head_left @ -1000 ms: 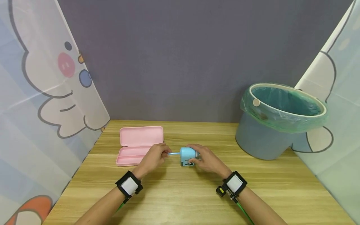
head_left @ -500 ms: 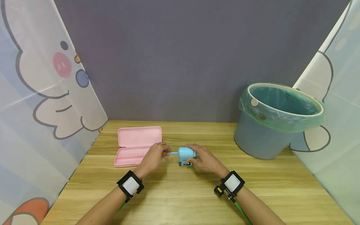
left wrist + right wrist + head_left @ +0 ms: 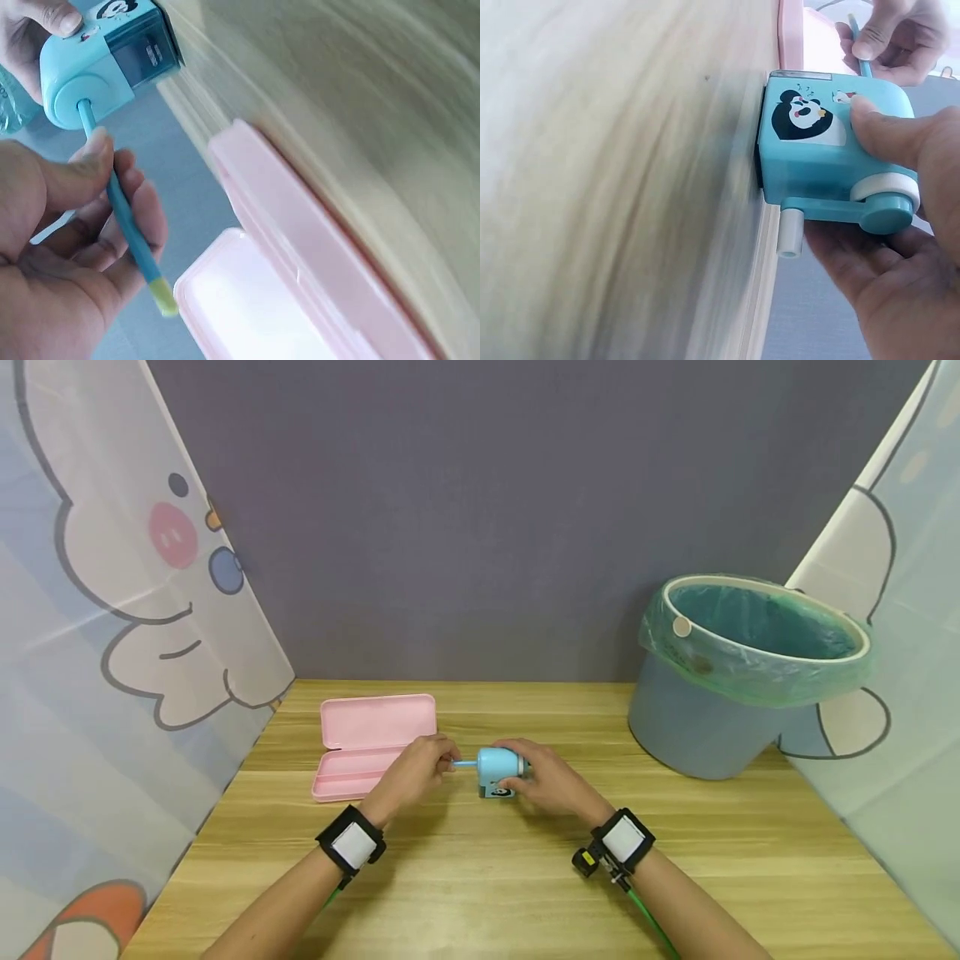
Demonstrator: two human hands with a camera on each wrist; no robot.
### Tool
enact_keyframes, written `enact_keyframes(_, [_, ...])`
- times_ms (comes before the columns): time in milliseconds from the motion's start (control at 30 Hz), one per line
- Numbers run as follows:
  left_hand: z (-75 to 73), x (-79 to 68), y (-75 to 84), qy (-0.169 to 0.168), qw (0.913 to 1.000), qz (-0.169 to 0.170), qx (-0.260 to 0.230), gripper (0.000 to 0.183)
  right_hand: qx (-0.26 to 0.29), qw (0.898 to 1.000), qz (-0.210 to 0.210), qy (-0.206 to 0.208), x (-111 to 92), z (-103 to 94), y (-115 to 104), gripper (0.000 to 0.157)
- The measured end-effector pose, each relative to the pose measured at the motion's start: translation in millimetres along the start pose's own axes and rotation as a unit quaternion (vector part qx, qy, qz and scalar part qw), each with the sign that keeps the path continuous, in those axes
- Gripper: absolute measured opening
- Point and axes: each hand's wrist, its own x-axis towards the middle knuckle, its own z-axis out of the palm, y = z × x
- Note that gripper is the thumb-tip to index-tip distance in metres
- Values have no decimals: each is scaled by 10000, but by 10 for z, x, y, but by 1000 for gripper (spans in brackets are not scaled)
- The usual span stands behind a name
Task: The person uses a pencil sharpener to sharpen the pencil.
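Note:
A light blue crank pencil sharpener (image 3: 498,767) with a panda sticker stands on the wooden table. My right hand (image 3: 546,778) grips its body, thumb on the stickered side and the other fingers on the opposite side. The sharpener's crank handle (image 3: 790,233) points downward in the right wrist view, with no finger on it. My left hand (image 3: 422,770) pinches a blue pencil (image 3: 129,217) between thumb and fingers. One end of the pencil sits in the sharpener's round hole; its yellow-green end sticks out beyond my fingers. The sharpener's dark see-through drawer (image 3: 144,51) shows in the left wrist view.
A pink pencil case (image 3: 377,721) lies with its lid raised behind my left hand. At the right stands a grey-blue bin (image 3: 686,727) lined with a green bag. A grey wall (image 3: 465,527) rises behind the wooden table (image 3: 480,877), and printed curtains flank both sides.
The view shifts slightly with the head. Both hands keep their holds, with the pencil still in the sharpener's hole and the sharpener in the same place.

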Motion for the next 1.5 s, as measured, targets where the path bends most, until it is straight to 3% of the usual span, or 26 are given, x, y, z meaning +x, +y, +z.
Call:
enact_keyframes(200, [36, -13, -60, 220, 9995, -150, -173, 23, 48, 9994, -329, -59, 62, 55, 12, 60])
enact_keyframes(400, [55, 25, -86, 235, 9997, -45, -102, 19, 137, 9995, -269, -1, 78, 67, 17, 60])
enact_keyframes(500, [24, 97, -67, 1, 9999, -45, 96, 14, 150, 9998, -109, -16, 70, 42, 20, 58])
enact_keyframes(633, [-78, 188, -43, -683, 9974, -227, 41, 9, 171, 9994, 184, -231, 61, -26, 28, 62])
enact_keyframes(833, [-159, 358, 28, -1342, 9895, -519, -102, 51, 376, 9968, 372, -602, 5, -274, 117, 76])
enact_keyframes(967, [-38, 517, 181, -1704, 9837, -520, -230, 75, 555, 9965, 309, -543, -59, -437, 254, 57])
enact_keyframes(1100, [111, 648, 323, -2137, 9757, -481, 68, 83, 235, 9972, 330, -633, -78, -396, 369, 33])
enact_keyframes(1367, [254, 702, 396, -2441, 9619, -1068, 610, 46, -91, 9969, -166, -761, 41, -113, 366, 6])
enact_keyframes(1500, [301, 665, 384, -2364, 9617, -1128, 805, 40, -374, 9951, -398, -830, 63, -32, 310, 9])
